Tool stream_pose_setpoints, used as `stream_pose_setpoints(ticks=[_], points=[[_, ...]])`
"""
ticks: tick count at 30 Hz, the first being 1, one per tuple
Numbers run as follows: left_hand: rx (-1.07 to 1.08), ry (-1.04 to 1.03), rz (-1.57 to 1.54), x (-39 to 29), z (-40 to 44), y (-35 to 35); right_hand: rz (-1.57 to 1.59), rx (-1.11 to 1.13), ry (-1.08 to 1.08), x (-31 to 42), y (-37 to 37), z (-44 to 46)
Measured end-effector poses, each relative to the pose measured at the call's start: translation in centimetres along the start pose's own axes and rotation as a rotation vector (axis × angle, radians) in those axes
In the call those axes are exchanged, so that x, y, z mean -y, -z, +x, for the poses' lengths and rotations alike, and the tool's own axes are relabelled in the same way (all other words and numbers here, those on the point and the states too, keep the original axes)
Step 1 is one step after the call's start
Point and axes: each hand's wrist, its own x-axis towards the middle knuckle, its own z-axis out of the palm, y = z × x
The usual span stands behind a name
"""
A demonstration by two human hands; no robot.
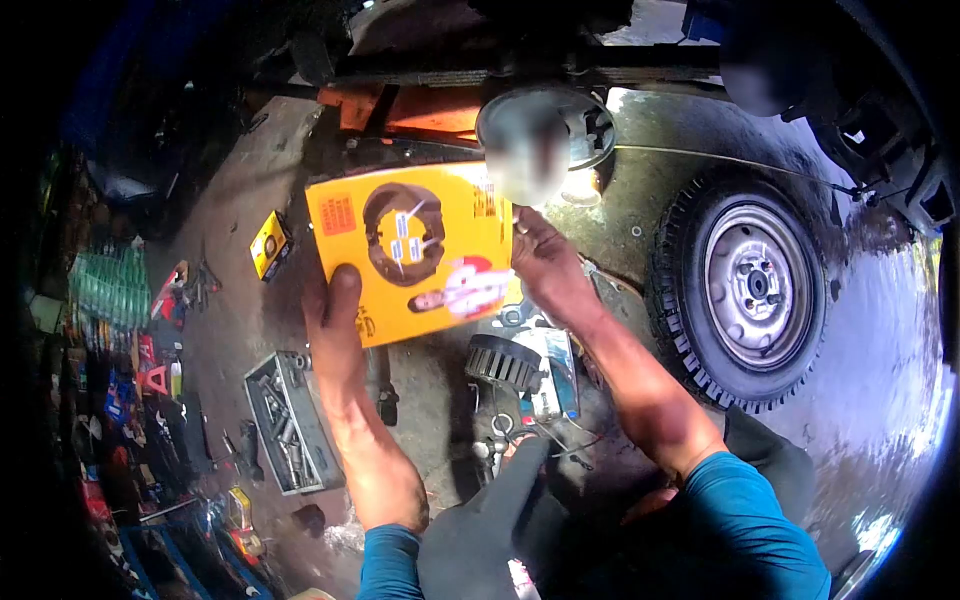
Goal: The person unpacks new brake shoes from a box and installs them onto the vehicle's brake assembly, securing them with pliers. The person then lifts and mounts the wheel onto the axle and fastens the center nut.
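Note:
A yellow box (340, 255) printed with a picture of round brake shoes is held up in front of me, tilted slightly. My left hand (338, 310) grips its lower left side, thumb across the printed face. At the right edge of the box, my right hand (548, 262) has its fingers bent close against the side, partly hidden behind it. Beyond the box stands a round metal drum-like part (592, 128), partly blurred. Below the box lies a black ribbed round part (500, 362) beside a light-coloured container (556, 375).
A wheel with a tyre (757, 290) lies at the right. A smaller yellow box (269, 246) is on the floor at the left, above a grey metal tray (322, 470) of sockets. Many tools crowd the far left. A thin cable (730, 158) runs across the upper right.

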Motion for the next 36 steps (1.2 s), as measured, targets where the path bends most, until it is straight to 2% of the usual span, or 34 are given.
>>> stream_pose_setpoints(ticks=[1, 2, 4, 5, 6, 8, 9, 12, 14, 16, 17, 20, 22, 24, 27, 32, 33, 36], points=[[-0.009, 0.0, -0.014, 0.3, -0.2, 0.2, -0.085, 0.0, 0.112, 0.1, -0.6, -0.5], [-0.019, 0.006, -0.026, 0.4, -0.5, 0.4, -0.029, -0.007, 0.141, -0.6, -0.7, -0.4], [-0.05, -0.016, -0.04, 0.2, -0.9, -0.2, 0.08, -0.019, 0.196, -2.5, -0.5, -0.1], [-0.048, -0.029, -0.046, 0.0, -1.0, -0.4, 0.119, -0.041, 0.158, -1.9, -1.1, -0.2], [-0.048, -0.042, -0.05, -0.2, -1.2, -0.6, 0.044, -0.057, 0.167, -2.1, -1.5, -0.3], [-0.101, 0.036, -0.117, -0.8, -1.2, -0.2, -0.106, -0.097, 0.202, -2.5, -2.0, 0.0], [-0.13, 0.077, -0.15, -1.0, -1.2, 0.1, -0.039, -0.098, 0.243, -2.9, -2.5, 0.0], [-0.186, -0.049, 0.317, -1.8, -1.0, 1.3, -0.082, -0.21, 0.276, -5.0, -2.1, 0.8], [-0.174, 0.002, 0.226, -3.5, -1.5, 1.5, -0.099, -0.146, 0.097, -2.2, -0.9, 0.2], [-0.119, 0.142, 0.083, -3.7, -2.5, 2.1, -0.023, -0.086, 0.13, -1.4, -0.8, -0.2], [-0.08, 0.164, -0.052, -3.3, -2.6, 2.2, -0.021, -0.103, 0.122, -1.1, -1.0, -0.4], [0.069, 0.145, -0.122, -3.8, -3.4, 1.8, -0.052, -0.092, 0.093, -0.1, -1.2, -0.7], [0.056, 0.226, -0.034, -4.1, -2.6, 2.6, 0.078, -0.021, 0.078, 0.2, -1.2, -0.6], [0.073, 0.287, -0.001, -5.4, -1.7, 3.7, -0.003, -0.041, 0.124, 1.0, -1.5, -1.0], [0.1, 0.235, 0.008, -8.6, -0.9, 3.4, -0.144, -0.061, 0.129, 1.4, -1.9, -0.9], [0.084, 0.203, 0.021, -10.1, -0.9, 4.2, -0.001, 0.015, 0.054, 1.1, -2.3, -0.6], [0.063, 0.2, 0.032, -10.4, -1.0, 4.3, 0.045, -0.001, 0.092, 1.0, -2.6, -0.5], [0.011, 0.202, 0.042, -10.1, -2.2, 3.7, -0.052, -0.089, 0.013, 0.8, -2.9, -0.4]])
